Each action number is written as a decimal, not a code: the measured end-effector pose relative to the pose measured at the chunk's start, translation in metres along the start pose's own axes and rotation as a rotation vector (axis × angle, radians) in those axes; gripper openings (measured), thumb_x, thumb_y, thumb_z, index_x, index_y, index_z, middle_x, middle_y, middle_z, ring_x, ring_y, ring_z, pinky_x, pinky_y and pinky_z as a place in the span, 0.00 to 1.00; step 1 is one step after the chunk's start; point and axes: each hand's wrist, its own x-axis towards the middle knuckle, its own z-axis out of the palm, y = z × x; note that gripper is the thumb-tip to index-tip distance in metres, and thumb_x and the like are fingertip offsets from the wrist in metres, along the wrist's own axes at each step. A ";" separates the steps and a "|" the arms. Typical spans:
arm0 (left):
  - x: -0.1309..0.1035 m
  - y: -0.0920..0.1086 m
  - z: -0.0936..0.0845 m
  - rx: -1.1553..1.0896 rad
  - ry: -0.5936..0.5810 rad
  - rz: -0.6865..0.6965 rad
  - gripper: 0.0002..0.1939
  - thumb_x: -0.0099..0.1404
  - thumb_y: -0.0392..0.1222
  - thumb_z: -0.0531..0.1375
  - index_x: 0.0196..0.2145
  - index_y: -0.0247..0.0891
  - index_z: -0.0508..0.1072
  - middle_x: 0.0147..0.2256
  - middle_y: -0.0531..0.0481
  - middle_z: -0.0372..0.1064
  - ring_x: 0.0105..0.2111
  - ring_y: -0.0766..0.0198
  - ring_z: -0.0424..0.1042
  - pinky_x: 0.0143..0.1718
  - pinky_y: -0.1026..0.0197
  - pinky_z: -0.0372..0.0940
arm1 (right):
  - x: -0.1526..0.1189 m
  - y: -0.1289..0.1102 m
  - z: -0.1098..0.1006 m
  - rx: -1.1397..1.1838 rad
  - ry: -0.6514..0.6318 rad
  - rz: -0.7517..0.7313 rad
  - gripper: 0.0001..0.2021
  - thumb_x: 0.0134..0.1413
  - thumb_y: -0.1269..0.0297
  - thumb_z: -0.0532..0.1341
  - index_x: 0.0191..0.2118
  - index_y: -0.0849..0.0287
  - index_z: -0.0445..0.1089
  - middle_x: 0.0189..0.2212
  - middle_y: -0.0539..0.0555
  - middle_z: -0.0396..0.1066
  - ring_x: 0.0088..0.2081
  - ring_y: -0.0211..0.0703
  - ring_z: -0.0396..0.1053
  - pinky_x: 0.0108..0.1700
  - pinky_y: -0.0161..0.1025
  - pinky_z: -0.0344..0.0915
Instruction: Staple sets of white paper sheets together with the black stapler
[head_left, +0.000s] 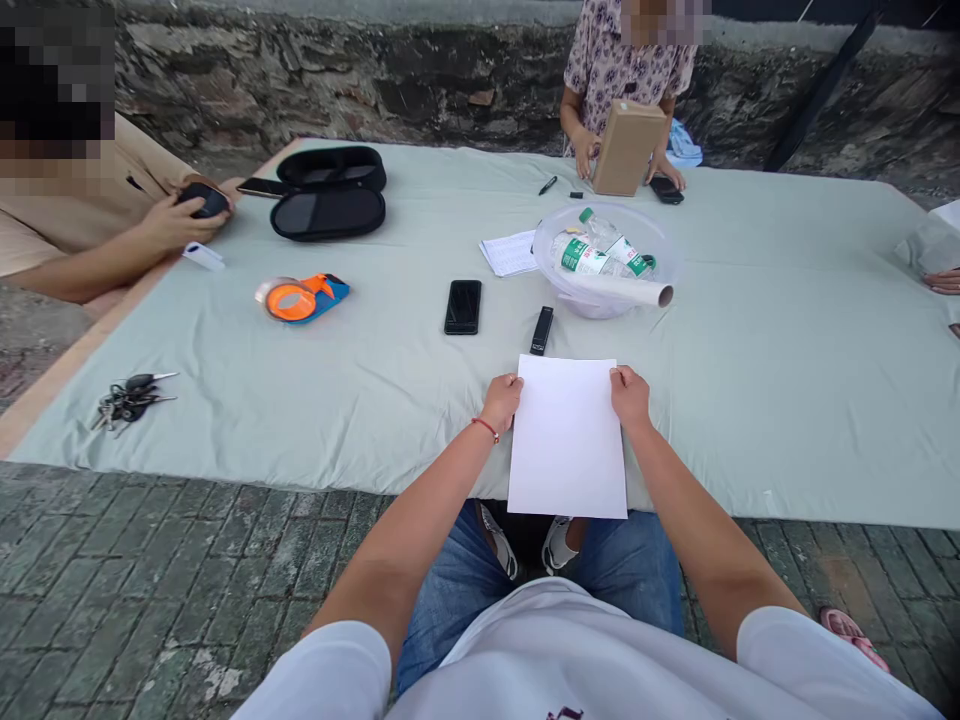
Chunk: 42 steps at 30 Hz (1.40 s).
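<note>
A blank white sheet of paper (pixel 568 440) is held between both of my hands at the table's near edge, its lower end reaching past that edge. My left hand (pixel 501 402) pinches the sheet at its upper left side; a red cord bracelet circles that wrist. At the upper right corner, my right hand (pixel 631 394) grips the paper with curled fingers. Whether it is one sheet or a thin stack, I cannot tell. Just beyond the paper's top edge lies a black stapler (pixel 541 330). A black phone (pixel 463 307) rests to the left of it.
A clear plastic basin (pixel 600 300) with bottles and a paper roll (pixel 619 289) stands beyond. Leftward are an orange-blue tape dispenser (pixel 302 298), keys (pixel 131 399) and an open black case (pixel 328 205). One person handles a cardboard box (pixel 628 148); another, at left, holds a dark object (pixel 204 200).
</note>
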 end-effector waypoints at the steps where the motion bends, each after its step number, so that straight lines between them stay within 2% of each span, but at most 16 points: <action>1: 0.002 0.000 0.002 0.005 0.016 -0.014 0.09 0.58 0.37 0.63 0.23 0.37 0.67 0.21 0.56 0.62 0.24 0.68 0.62 0.30 0.64 0.60 | 0.004 -0.004 -0.002 -0.059 -0.006 -0.006 0.16 0.63 0.54 0.50 0.40 0.58 0.71 0.26 0.51 0.68 0.29 0.44 0.63 0.36 0.41 0.61; 3: 0.006 0.001 0.005 -0.001 0.019 -0.051 0.07 0.58 0.35 0.62 0.24 0.36 0.68 0.21 0.54 0.64 0.25 0.67 0.64 0.30 0.64 0.61 | 0.013 -0.015 -0.003 -0.169 0.030 -0.067 0.17 0.62 0.59 0.50 0.49 0.59 0.70 0.37 0.57 0.73 0.38 0.49 0.68 0.41 0.44 0.64; 5: 0.009 0.002 0.007 -0.014 0.014 -0.101 0.05 0.58 0.34 0.62 0.25 0.35 0.70 0.22 0.53 0.66 0.25 0.66 0.66 0.31 0.64 0.62 | 0.023 -0.032 -0.001 -0.231 0.061 -0.181 0.20 0.62 0.62 0.50 0.56 0.60 0.67 0.49 0.62 0.71 0.49 0.53 0.67 0.48 0.47 0.65; 10: 0.013 0.004 0.009 -0.021 0.016 -0.152 0.03 0.59 0.32 0.62 0.27 0.33 0.73 0.23 0.50 0.70 0.24 0.64 0.69 0.30 0.63 0.64 | 0.049 -0.088 0.026 -0.280 -0.110 -0.419 0.23 0.64 0.67 0.47 0.61 0.61 0.65 0.59 0.62 0.66 0.59 0.54 0.62 0.59 0.50 0.61; 12: 0.012 0.006 0.010 -0.011 0.015 -0.144 0.04 0.60 0.32 0.61 0.27 0.33 0.73 0.22 0.50 0.69 0.23 0.65 0.69 0.29 0.63 0.64 | 0.061 -0.112 0.041 -0.326 -0.155 -0.388 0.23 0.66 0.63 0.48 0.63 0.61 0.63 0.60 0.63 0.65 0.60 0.55 0.62 0.60 0.50 0.59; 15: 0.010 0.009 0.011 0.012 0.003 -0.127 0.05 0.61 0.31 0.60 0.27 0.33 0.73 0.21 0.51 0.69 0.24 0.65 0.69 0.30 0.63 0.65 | 0.078 -0.141 0.062 -0.396 -0.238 -0.144 0.31 0.66 0.46 0.49 0.66 0.61 0.56 0.57 0.67 0.68 0.56 0.60 0.66 0.54 0.51 0.64; 17: 0.008 0.011 0.011 0.026 -0.007 -0.126 0.05 0.62 0.30 0.59 0.28 0.33 0.73 0.22 0.50 0.69 0.25 0.64 0.70 0.31 0.63 0.65 | 0.087 -0.153 0.073 -0.423 -0.345 -0.054 0.35 0.63 0.42 0.52 0.66 0.62 0.54 0.55 0.67 0.70 0.54 0.60 0.69 0.50 0.49 0.66; 20: 0.008 0.013 0.011 0.035 -0.021 -0.151 0.05 0.62 0.30 0.59 0.29 0.33 0.73 0.22 0.50 0.70 0.25 0.63 0.71 0.31 0.63 0.65 | 0.093 -0.160 0.084 -0.471 -0.461 -0.105 0.28 0.61 0.50 0.57 0.62 0.61 0.60 0.53 0.64 0.72 0.52 0.57 0.71 0.46 0.44 0.66; 24: 0.011 0.016 0.010 0.023 -0.029 -0.195 0.06 0.61 0.29 0.60 0.27 0.34 0.72 0.20 0.51 0.69 0.22 0.64 0.69 0.29 0.63 0.65 | 0.089 -0.157 0.089 -0.516 -0.505 -0.170 0.23 0.60 0.58 0.57 0.58 0.58 0.64 0.52 0.61 0.74 0.47 0.53 0.73 0.39 0.40 0.65; 29: 0.012 0.017 0.008 -0.001 -0.024 -0.202 0.08 0.58 0.28 0.62 0.24 0.34 0.69 0.19 0.52 0.67 0.20 0.66 0.68 0.26 0.63 0.64 | 0.081 -0.152 0.084 -0.517 -0.538 -0.236 0.22 0.60 0.59 0.57 0.59 0.54 0.64 0.48 0.56 0.76 0.42 0.49 0.74 0.36 0.37 0.63; 32: 0.012 0.017 0.008 -0.002 -0.018 -0.203 0.08 0.57 0.28 0.63 0.24 0.34 0.69 0.20 0.51 0.68 0.21 0.65 0.68 0.26 0.63 0.64 | 0.077 -0.152 0.080 -0.492 -0.596 -0.230 0.22 0.60 0.61 0.57 0.60 0.53 0.63 0.46 0.54 0.77 0.33 0.44 0.75 0.35 0.37 0.63; 35: 0.012 0.018 0.009 0.009 -0.003 -0.207 0.09 0.56 0.28 0.63 0.23 0.35 0.68 0.20 0.51 0.68 0.20 0.65 0.68 0.26 0.62 0.64 | 0.071 -0.155 0.077 -0.465 -0.649 -0.218 0.22 0.62 0.62 0.56 0.61 0.53 0.62 0.48 0.54 0.76 0.24 0.39 0.73 0.37 0.37 0.64; 42: 0.015 0.016 0.009 0.037 0.006 -0.188 0.10 0.54 0.28 0.65 0.21 0.35 0.67 0.18 0.54 0.64 0.19 0.66 0.65 0.25 0.63 0.61 | 0.059 -0.156 0.074 -0.466 -0.664 -0.227 0.24 0.64 0.61 0.55 0.65 0.56 0.58 0.53 0.57 0.73 0.24 0.38 0.74 0.41 0.38 0.65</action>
